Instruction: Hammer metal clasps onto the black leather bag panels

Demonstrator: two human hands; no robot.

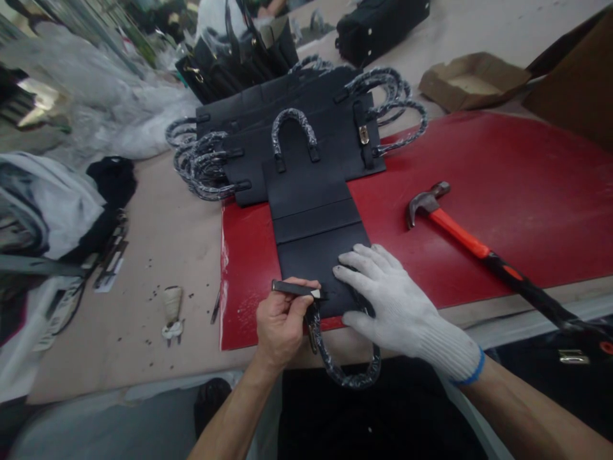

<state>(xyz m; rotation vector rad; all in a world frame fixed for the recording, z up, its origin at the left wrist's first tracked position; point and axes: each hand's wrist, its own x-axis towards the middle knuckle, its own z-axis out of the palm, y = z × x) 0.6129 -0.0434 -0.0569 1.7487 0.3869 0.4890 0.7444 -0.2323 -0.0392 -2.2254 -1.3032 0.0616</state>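
My bare left hand [281,324] pinches a short, flat dark strip with a whitish end [294,289]. Its pale end lies over the near edge of a black bag panel [313,220]. Gloved in white knit, my right hand [387,297] rests spread on the panel's right side, fingers apart. A plastic-wrapped loop handle [354,382] hangs from the panel's near edge between my hands, over the table edge. At the panel's far end stands another wrapped handle [292,115]. What exactly the strip is, I cannot tell.
A claw hammer [460,233] lies on the red mat [517,172]. Behind are stacked black panels with wrapped handles [201,163] and a cardboard tray [474,83]. To the left are a thread cone [172,306] and a thin dark tool [215,308].
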